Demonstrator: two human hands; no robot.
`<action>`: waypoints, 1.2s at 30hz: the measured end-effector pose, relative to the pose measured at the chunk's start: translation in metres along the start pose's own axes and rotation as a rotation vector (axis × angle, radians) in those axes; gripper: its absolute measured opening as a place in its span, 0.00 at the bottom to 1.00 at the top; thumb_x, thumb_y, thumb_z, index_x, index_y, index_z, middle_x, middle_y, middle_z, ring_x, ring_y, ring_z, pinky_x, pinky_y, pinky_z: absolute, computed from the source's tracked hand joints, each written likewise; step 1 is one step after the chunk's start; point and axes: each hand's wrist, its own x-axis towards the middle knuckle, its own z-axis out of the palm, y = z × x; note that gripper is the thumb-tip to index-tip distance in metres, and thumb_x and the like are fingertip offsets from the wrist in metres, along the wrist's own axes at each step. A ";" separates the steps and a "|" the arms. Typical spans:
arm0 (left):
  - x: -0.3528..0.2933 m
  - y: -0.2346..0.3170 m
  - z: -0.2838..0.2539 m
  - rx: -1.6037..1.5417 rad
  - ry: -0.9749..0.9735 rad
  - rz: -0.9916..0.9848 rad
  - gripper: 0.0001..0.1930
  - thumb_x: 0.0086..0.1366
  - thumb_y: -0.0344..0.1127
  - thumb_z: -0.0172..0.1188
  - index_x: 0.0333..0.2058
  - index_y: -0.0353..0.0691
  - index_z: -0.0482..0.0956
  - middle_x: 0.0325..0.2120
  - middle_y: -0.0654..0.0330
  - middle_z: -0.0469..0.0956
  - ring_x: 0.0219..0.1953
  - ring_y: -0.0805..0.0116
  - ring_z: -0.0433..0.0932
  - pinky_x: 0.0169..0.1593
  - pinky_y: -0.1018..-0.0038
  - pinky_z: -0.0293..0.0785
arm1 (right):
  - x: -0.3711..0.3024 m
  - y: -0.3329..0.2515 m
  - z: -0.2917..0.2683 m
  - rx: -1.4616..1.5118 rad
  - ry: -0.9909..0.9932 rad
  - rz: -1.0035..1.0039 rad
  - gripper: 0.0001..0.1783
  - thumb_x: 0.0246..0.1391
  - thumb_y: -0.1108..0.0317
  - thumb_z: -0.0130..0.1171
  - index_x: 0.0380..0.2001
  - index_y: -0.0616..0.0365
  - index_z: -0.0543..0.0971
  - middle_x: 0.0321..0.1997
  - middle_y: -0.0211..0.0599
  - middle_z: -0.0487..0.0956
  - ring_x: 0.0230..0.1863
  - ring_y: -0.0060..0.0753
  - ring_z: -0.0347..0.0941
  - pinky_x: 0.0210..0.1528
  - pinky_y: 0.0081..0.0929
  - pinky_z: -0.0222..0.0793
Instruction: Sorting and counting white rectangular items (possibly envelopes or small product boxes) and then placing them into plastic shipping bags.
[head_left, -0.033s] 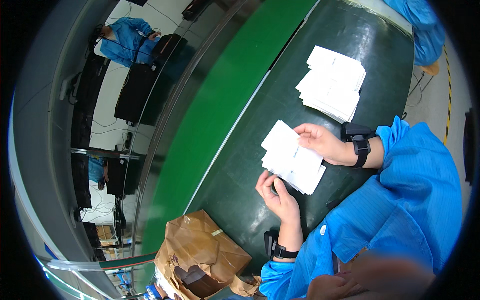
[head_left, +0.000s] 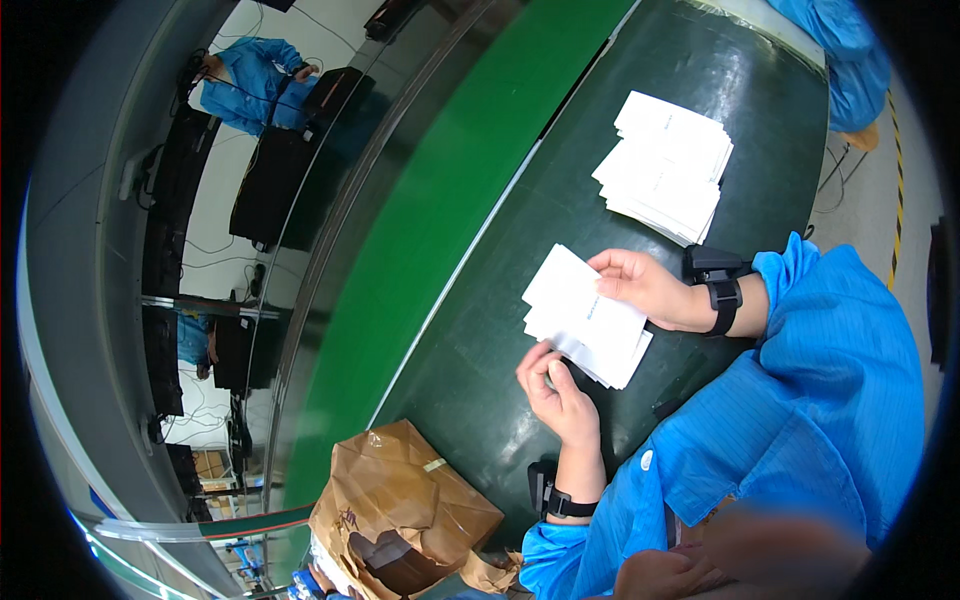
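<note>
A loosely fanned stack of white printed sheets or thin booklets (head_left: 582, 318) lies on the dark green tabletop in front of me. My right hand (head_left: 652, 288) grips the stack at its right edge, thumb on top and fingers at the far side. My left hand (head_left: 562, 400) is at the stack's lower left corner, its fingers curved and thumb apart from them. The fingertips reach the sheets' edge; whether they bear on a single sheet is too small to tell. Beyond lies a second uneven pile of white sheets (head_left: 665, 165). Both wrists carry black strapped devices.
A torn brown paper package (head_left: 410, 495) stands at the near left on the table. Along the left runs a bright green belt (head_left: 400, 240) with a metal edge. A person in blue (head_left: 830, 60) is at the far right; another (head_left: 255, 80) sits across the line.
My left hand's fingertips have shifted slightly up and right, toward the stack's corner. The top sheets have slid a little; my right hand stays in place.
</note>
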 end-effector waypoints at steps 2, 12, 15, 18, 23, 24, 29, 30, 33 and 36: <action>-0.001 0.002 0.002 0.019 -0.105 0.097 0.10 0.63 0.32 0.47 0.31 0.31 0.72 0.39 0.53 0.71 0.42 0.65 0.69 0.48 0.72 0.62 | -0.002 0.004 -0.003 -0.030 -0.025 0.006 0.14 0.55 0.73 0.48 0.45 0.65 0.67 0.38 0.37 0.75 0.39 0.22 0.71 0.42 0.21 0.68; -0.001 0.000 0.007 -0.099 -0.140 -0.125 0.06 0.57 0.28 0.56 0.28 0.30 0.75 0.29 0.57 0.75 0.35 0.70 0.71 0.43 0.75 0.65 | -0.005 0.004 -0.001 -0.227 -0.101 -0.010 0.12 0.54 0.72 0.49 0.41 0.65 0.70 0.35 0.34 0.75 0.37 0.18 0.70 0.39 0.19 0.67; -0.005 -0.004 0.005 -0.263 -0.107 -0.257 0.05 0.56 0.27 0.57 0.25 0.31 0.75 0.27 0.59 0.76 0.32 0.73 0.71 0.41 0.76 0.65 | -0.008 -0.002 0.002 -0.418 -0.126 -0.042 0.11 0.54 0.72 0.50 0.40 0.65 0.70 0.34 0.31 0.74 0.38 0.17 0.68 0.40 0.19 0.66; -0.005 -0.002 0.003 -0.315 -0.094 -0.336 0.05 0.57 0.27 0.57 0.25 0.32 0.75 0.27 0.61 0.76 0.30 0.76 0.71 0.38 0.79 0.66 | -0.001 0.004 -0.003 -0.408 -0.116 -0.078 0.09 0.53 0.72 0.51 0.38 0.64 0.71 0.33 0.31 0.74 0.37 0.16 0.68 0.40 0.18 0.66; -0.005 0.000 0.008 -0.479 0.075 -0.392 0.06 0.60 0.28 0.52 0.29 0.31 0.74 0.26 0.64 0.75 0.28 0.76 0.71 0.36 0.79 0.67 | -0.002 -0.001 -0.004 -0.111 0.040 -0.091 0.09 0.54 0.71 0.49 0.38 0.62 0.71 0.34 0.32 0.74 0.37 0.18 0.69 0.41 0.19 0.66; -0.003 0.002 0.005 -0.534 0.099 -0.400 0.06 0.61 0.28 0.50 0.31 0.31 0.73 0.27 0.64 0.74 0.29 0.76 0.71 0.37 0.79 0.67 | 0.003 -0.006 -0.004 -0.019 0.086 -0.098 0.09 0.55 0.70 0.48 0.39 0.62 0.70 0.35 0.32 0.74 0.38 0.18 0.69 0.41 0.19 0.66; -0.005 -0.009 0.008 -0.450 0.114 -0.399 0.06 0.61 0.28 0.46 0.34 0.32 0.69 0.37 0.58 0.70 0.38 0.74 0.69 0.45 0.76 0.65 | 0.000 -0.009 0.002 0.075 0.072 0.054 0.10 0.56 0.71 0.46 0.41 0.62 0.68 0.37 0.33 0.73 0.40 0.20 0.68 0.44 0.20 0.65; -0.007 -0.012 0.011 -0.384 0.085 -0.397 0.07 0.61 0.28 0.45 0.36 0.33 0.68 0.39 0.57 0.69 0.40 0.72 0.69 0.46 0.74 0.65 | -0.002 -0.007 0.002 0.074 0.057 0.104 0.10 0.55 0.71 0.46 0.41 0.62 0.68 0.38 0.34 0.72 0.41 0.21 0.68 0.44 0.21 0.65; -0.012 -0.013 0.014 0.013 -0.038 -0.200 0.09 0.61 0.30 0.44 0.39 0.33 0.65 0.46 0.53 0.63 0.48 0.67 0.63 0.51 0.68 0.60 | -0.005 0.002 -0.001 -0.212 0.002 0.094 0.14 0.52 0.74 0.48 0.43 0.64 0.67 0.41 0.38 0.71 0.44 0.25 0.67 0.48 0.25 0.63; -0.014 -0.007 0.014 0.130 -0.093 -0.198 0.19 0.62 0.33 0.45 0.50 0.31 0.57 0.54 0.48 0.52 0.58 0.59 0.51 0.59 0.63 0.47 | -0.003 0.012 -0.011 -0.611 -0.040 -0.080 0.28 0.46 0.74 0.53 0.52 0.66 0.59 0.50 0.49 0.65 0.53 0.38 0.61 0.56 0.30 0.56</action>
